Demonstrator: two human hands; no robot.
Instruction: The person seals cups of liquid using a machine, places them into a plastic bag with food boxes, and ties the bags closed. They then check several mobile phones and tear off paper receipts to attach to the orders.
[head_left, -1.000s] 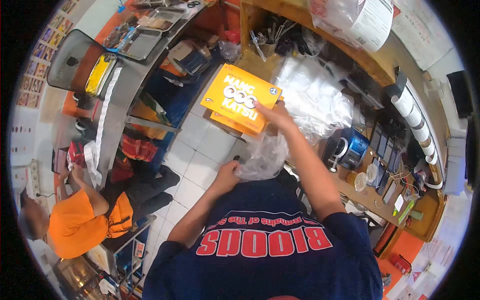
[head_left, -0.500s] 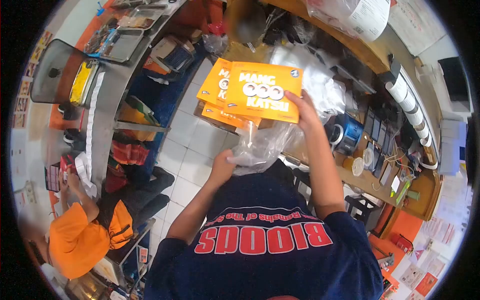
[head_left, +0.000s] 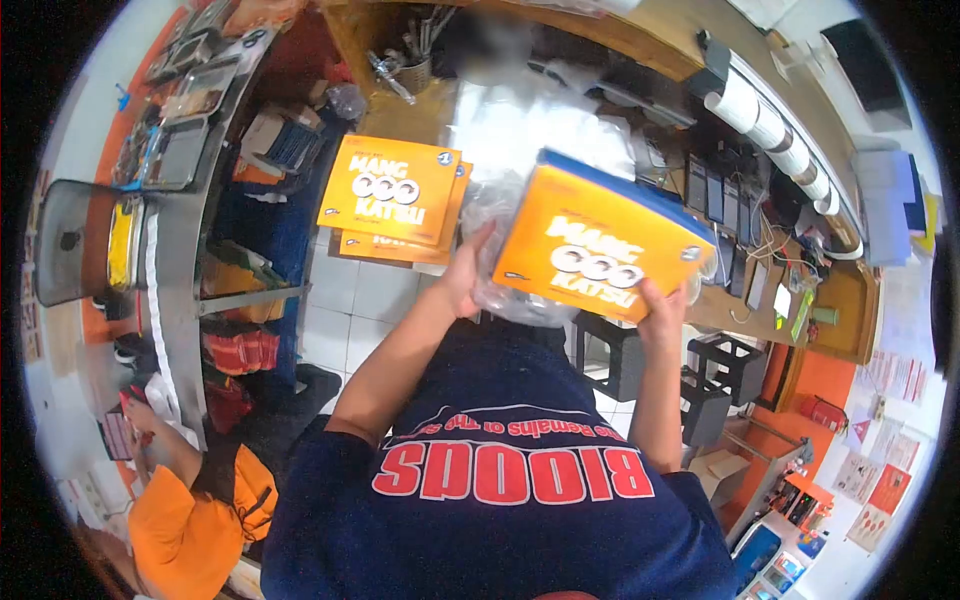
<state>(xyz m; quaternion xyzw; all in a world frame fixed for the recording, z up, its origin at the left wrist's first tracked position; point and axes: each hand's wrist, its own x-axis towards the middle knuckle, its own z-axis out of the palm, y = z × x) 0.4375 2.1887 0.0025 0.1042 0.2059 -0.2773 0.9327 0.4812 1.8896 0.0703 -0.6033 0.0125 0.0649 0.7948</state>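
Observation:
My right hand grips the near right corner of a yellow-orange printed box, thumb on its top face. The box is tilted and shows a blue strip along its far side. My left hand is beside the box's left edge, closed on a crumpled clear plastic bag that hangs below the box; some of its fingers are hidden. Left of that hand, more boxes with the same print lie in an overlapping pile.
A wooden counter with cables and dark devices runs along the right. Black stools stand below it. At the left, a person in orange works by metal shelving. White tiles cover the floor.
My right hand has carried the box rightward and nearer, away from the pile, and tilted it. My left hand has risen towards the box's left edge. The view has shifted.

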